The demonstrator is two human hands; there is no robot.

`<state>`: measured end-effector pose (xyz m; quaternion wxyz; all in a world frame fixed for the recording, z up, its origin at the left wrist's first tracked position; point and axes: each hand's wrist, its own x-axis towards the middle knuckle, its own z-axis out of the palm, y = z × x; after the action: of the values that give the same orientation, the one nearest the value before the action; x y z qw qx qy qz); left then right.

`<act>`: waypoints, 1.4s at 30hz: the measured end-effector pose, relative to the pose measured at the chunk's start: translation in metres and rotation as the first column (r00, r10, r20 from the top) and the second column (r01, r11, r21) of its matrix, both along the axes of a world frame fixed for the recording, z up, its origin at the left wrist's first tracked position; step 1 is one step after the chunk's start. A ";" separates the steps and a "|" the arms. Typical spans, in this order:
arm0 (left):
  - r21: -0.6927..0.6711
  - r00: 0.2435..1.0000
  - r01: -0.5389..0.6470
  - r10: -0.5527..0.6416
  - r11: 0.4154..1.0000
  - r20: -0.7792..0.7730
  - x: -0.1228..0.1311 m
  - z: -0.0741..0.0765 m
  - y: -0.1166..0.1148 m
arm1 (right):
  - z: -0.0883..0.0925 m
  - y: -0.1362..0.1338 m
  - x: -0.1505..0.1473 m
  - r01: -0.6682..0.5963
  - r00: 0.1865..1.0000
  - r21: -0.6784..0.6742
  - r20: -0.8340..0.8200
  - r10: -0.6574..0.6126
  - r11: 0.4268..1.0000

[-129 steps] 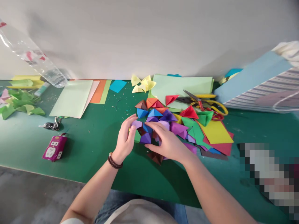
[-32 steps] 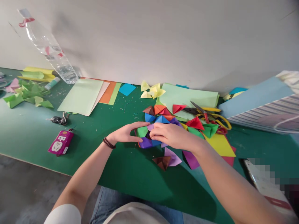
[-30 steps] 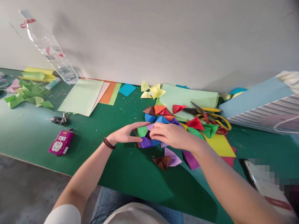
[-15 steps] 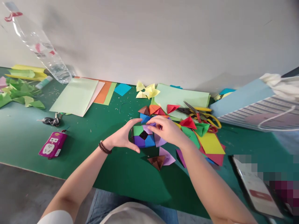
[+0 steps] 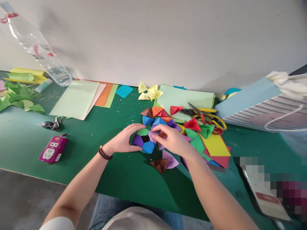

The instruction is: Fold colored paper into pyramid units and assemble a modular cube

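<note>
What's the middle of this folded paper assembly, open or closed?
Open: the folded paper assembly shows a dark hole at its centre, ringed by purple, blue and green units, between your left hand and right hand.

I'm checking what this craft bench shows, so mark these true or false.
1. The left hand and right hand both touch the folded-paper ring. True.
2. The beaded bracelet is on the right wrist. False: it is on the left wrist.
3. The right hand holds the scissors. False: they lie on the papers beyond the hands.
4. A brown folded piece lies nearer the person than the ring. True.
</note>
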<state>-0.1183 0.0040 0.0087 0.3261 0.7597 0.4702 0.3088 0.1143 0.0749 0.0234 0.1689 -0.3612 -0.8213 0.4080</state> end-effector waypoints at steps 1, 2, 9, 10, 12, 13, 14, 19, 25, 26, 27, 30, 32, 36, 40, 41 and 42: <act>-0.006 1.000 0.009 -0.009 1.000 0.001 0.000 0.000 -0.001 | -0.001 -0.001 0.000 0.006 1.000 -0.004 -0.008 -0.006 1.000; -0.011 1.000 0.017 -0.017 1.000 0.004 0.001 0.000 -0.001 | -0.002 -0.001 0.000 0.012 1.000 -0.003 -0.014 -0.012 1.000; 0.043 1.000 -0.022 0.022 0.999 0.004 0.004 0.009 -0.010 | -0.005 -0.001 0.003 0.078 0.997 -0.044 0.006 -0.077 0.996; 0.045 0.998 -0.049 0.050 0.998 -0.022 0.006 0.011 -0.012 | -0.004 -0.001 0.004 0.083 0.997 -0.055 0.011 -0.082 0.995; 0.049 0.991 -0.100 0.104 0.994 -0.089 0.014 0.015 -0.016 | -0.002 -0.002 0.004 0.090 0.996 -0.071 0.018 -0.089 0.993; 0.059 0.983 -0.128 0.134 0.990 -0.126 0.019 0.017 -0.018 | -0.001 -0.003 0.004 0.090 0.996 -0.081 0.016 -0.089 0.993; 0.073 0.972 -0.153 0.164 0.985 -0.167 0.025 0.018 -0.019 | -0.001 -0.004 0.003 0.086 0.996 -0.091 0.010 -0.085 0.992; 0.146 0.909 -0.278 0.309 0.949 -0.280 0.055 0.019 -0.015 | 0.000 -0.008 -0.001 0.094 0.995 -0.066 -0.007 -0.095 0.993; 0.108 0.893 -0.368 0.383 0.924 -0.237 0.067 0.017 -0.007 | 0.003 -0.008 -0.001 0.075 0.997 -0.083 -0.012 -0.076 0.994; 0.094 0.895 -0.372 0.384 0.923 -0.228 0.067 0.017 -0.006 | 0.004 -0.008 0.000 0.072 0.997 -0.091 -0.015 -0.073 0.993; 0.076 0.897 -0.376 0.384 0.923 -0.219 0.067 0.017 -0.006 | 0.004 -0.008 0.000 0.071 0.997 -0.095 -0.015 -0.073 0.993; 0.025 0.906 -0.381 0.379 0.924 -0.189 0.067 0.017 -0.006 | 0.002 -0.009 0.001 0.070 0.997 -0.085 -0.005 -0.071 0.994; 0.011 0.911 -0.379 0.375 0.925 -0.172 0.066 0.017 -0.005 | 0.000 -0.009 0.001 0.068 0.998 -0.076 -0.002 -0.069 0.995; 0.009 0.914 -0.366 0.361 0.931 -0.184 0.066 0.018 -0.005 | -0.003 -0.009 0.001 0.058 0.998 -0.069 -0.016 -0.060 0.996; 0.081 0.906 -0.302 0.313 0.950 -0.285 0.063 0.021 -0.006 | -0.003 -0.006 0.005 0.028 0.999 -0.095 -0.019 -0.030 0.995; 0.113 0.900 -0.281 0.302 0.953 -0.315 0.062 0.022 -0.006 | -0.004 -0.004 0.006 0.025 0.999 -0.116 -0.019 -0.027 0.993; 0.145 0.893 -0.259 0.294 0.955 -0.342 0.060 0.023 -0.007 | -0.004 -0.003 0.007 0.027 0.999 -0.138 -0.023 -0.030 0.990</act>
<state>-0.0580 -0.0026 0.0317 0.1507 0.7432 0.6099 0.2299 0.1212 0.0724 0.0192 0.1594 -0.3786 -0.7838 0.4657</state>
